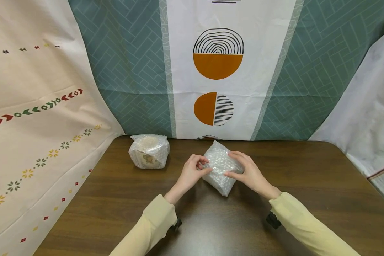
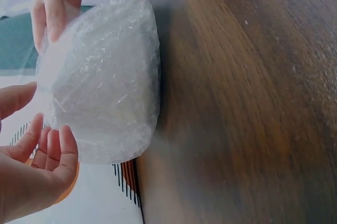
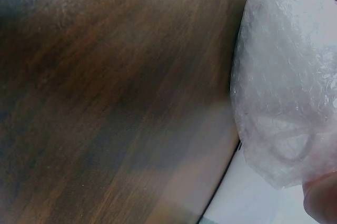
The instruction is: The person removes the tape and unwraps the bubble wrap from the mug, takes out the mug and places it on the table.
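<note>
A bubble-wrapped bundle [image 1: 222, 167] rests on the brown table between my two hands. At its left side is my left hand [image 1: 192, 172], thumb toward the wrap and fingers loosely bent; the left wrist view shows these fingers [image 2: 52, 155] beside the wrap [image 2: 105, 82] without closing on it. My right hand [image 1: 251, 174] lies along the bundle's right side, thumb and fingers spread and touching the wrap. Through the plastic [image 3: 284, 77] in the right wrist view a curved, ring-like shape shows faintly near the bottom.
Another bubble-wrapped item [image 1: 149, 152], with a brown mark on its front, stands at the table's back left. Patterned cloth [image 1: 140, 71] hangs behind the table [image 1: 115, 199], and pale cloths hang at both sides.
</note>
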The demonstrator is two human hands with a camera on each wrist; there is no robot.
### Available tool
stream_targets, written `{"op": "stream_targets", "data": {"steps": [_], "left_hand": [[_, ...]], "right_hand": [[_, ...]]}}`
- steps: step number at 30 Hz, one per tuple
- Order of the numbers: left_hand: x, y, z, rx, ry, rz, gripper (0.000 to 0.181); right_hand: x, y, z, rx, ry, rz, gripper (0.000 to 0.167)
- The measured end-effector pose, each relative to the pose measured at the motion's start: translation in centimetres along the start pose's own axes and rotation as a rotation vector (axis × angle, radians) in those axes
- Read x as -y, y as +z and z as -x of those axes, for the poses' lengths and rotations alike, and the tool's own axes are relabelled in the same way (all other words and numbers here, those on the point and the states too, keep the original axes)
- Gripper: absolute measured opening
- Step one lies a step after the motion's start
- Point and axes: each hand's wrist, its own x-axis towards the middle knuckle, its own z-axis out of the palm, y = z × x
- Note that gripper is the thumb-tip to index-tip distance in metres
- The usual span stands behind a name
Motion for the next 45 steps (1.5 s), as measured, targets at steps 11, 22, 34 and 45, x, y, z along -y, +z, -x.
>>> {"op": "stream_targets", "data": {"steps": [11,22,34,45], "left_hand": [[0.0,-0.1,1.2,-0.052,0.004,0.106,0.024],[0.4,-0.1,2.3,-0.085,-0.002,0.120,0.015],[-1.5,-0.7,2.8,-0.009,-0.035,0.275,0.017],[1.2,0.6,2.1,-0.050,-0.010,0.197,0.015]], "right_hand": [[0.1,0.1,0.1,-0.011,-0.017,0.005,0.066],[0.1,0.0,0.0,-0.005,-0.012,0.006,0.067],[0.1,0.1,0.1,0.000,-0.004,0.007,0.068],[0.1,0.1,0.1,0.001,-0.005,0.016,0.068]]}}
